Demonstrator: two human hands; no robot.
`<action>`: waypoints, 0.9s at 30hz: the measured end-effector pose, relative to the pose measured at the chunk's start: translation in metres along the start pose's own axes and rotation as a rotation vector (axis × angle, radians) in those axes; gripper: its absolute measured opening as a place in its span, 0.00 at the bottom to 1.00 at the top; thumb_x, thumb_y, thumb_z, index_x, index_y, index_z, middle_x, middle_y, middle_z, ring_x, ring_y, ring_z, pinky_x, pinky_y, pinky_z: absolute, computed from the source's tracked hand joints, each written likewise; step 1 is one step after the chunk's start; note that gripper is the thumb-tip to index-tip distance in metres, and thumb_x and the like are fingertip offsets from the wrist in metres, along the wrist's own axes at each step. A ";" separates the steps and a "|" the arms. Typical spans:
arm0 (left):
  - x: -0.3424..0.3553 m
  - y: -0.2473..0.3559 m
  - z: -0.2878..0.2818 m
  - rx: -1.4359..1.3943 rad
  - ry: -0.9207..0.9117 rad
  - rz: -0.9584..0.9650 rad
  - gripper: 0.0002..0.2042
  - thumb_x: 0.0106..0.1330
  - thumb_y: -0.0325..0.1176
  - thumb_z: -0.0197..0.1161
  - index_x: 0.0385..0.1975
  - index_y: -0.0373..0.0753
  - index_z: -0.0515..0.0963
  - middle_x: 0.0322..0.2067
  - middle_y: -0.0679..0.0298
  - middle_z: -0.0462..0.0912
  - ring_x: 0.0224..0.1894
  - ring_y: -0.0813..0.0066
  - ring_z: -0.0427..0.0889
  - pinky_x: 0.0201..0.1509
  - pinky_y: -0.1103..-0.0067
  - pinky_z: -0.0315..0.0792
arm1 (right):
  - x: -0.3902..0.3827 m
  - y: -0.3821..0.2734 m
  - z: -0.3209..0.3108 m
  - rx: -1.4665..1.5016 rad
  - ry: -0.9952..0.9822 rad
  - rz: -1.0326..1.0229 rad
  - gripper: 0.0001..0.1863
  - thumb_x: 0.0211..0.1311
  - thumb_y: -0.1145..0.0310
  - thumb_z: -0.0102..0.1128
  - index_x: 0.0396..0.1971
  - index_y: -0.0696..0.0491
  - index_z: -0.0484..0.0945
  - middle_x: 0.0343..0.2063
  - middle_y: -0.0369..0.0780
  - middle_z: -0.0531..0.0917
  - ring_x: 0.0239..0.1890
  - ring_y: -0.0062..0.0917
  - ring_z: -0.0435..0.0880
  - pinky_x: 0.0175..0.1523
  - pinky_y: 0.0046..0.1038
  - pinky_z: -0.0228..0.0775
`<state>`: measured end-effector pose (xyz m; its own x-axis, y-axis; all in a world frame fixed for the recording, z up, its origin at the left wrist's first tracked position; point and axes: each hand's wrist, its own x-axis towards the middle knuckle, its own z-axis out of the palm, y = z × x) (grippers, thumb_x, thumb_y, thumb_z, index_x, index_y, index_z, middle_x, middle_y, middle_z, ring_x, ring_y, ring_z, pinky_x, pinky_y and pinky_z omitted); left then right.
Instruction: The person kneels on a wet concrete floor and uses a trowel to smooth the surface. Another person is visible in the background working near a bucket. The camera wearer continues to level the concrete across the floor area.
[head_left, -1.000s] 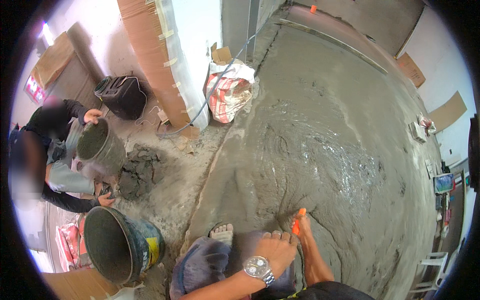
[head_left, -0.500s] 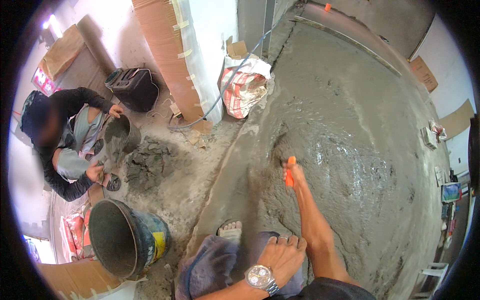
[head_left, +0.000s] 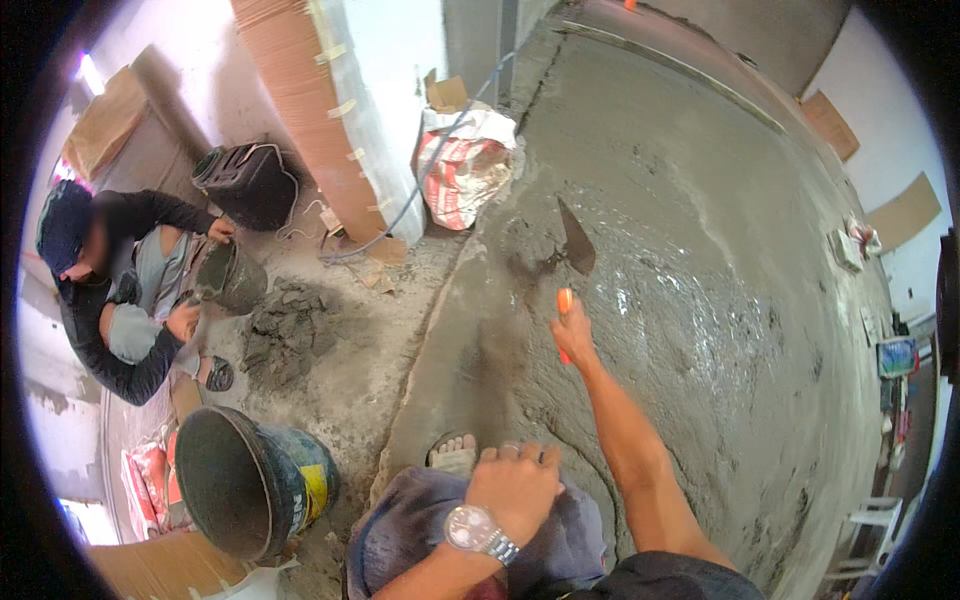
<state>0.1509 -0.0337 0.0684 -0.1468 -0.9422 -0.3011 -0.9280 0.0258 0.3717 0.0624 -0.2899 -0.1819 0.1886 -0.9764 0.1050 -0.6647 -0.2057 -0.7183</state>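
My right hand (head_left: pixel 573 334) grips the orange handle of a pointed trowel (head_left: pixel 577 240). The trowel's dark blade tilts just above the wet grey mortar (head_left: pixel 690 350) spread over the floor. My left hand (head_left: pixel 515 488), with a metal watch on its wrist, rests over my knee (head_left: pixel 410 520) and holds nothing; its fingers lie loosely, pointing away from me. Below the blade, the mortar surface is rough and ridged, with shiny wet patches to the right. My sandalled foot (head_left: pixel 455 455) stands on the smoother mortar strip at the left.
A crouching co-worker (head_left: pixel 130 290) at the left holds a bucket (head_left: pixel 232 278) beside a mortar heap (head_left: pixel 290 335). A large dark bucket (head_left: pixel 265 410) stands near my left side. Beyond are a red-and-white sack (head_left: pixel 465 175), a blue hose (head_left: pixel 400 215) and a black case (head_left: pixel 245 185).
The trowel blade has come up out of the mortar and now shows fully. My right hand has shifted slightly left with it. The co-worker's bucket has tipped more upright.
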 end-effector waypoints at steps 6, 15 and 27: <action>0.011 -0.005 -0.009 0.036 -0.037 -0.029 0.21 0.57 0.46 0.61 0.48 0.44 0.72 0.38 0.54 0.79 0.37 0.52 0.80 0.37 0.62 0.74 | -0.164 0.091 -0.107 -0.151 -0.092 0.327 0.14 0.49 0.70 0.54 0.35 0.59 0.66 0.26 0.56 0.77 0.33 0.54 0.77 0.38 0.47 0.68; 0.039 0.016 0.000 0.111 -0.031 0.114 0.21 0.54 0.44 0.64 0.47 0.44 0.74 0.39 0.53 0.80 0.38 0.51 0.79 0.40 0.63 0.73 | -0.392 0.171 -0.177 -0.167 0.220 0.794 0.16 0.50 0.66 0.54 0.37 0.58 0.66 0.26 0.57 0.77 0.33 0.55 0.77 0.37 0.50 0.66; 0.071 0.027 0.024 0.115 -0.111 0.226 0.22 0.53 0.40 0.66 0.48 0.42 0.74 0.39 0.56 0.81 0.39 0.58 0.81 0.41 0.68 0.73 | -0.526 0.198 -0.215 -0.086 0.314 0.949 0.17 0.51 0.67 0.52 0.42 0.58 0.69 0.36 0.52 0.80 0.40 0.55 0.76 0.43 0.46 0.69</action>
<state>0.1073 -0.0921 0.0359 -0.3853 -0.8659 -0.3188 -0.8993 0.2750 0.3400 -0.3234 0.1686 -0.2314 -0.6377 -0.7093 -0.3003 -0.4933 0.6755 -0.5481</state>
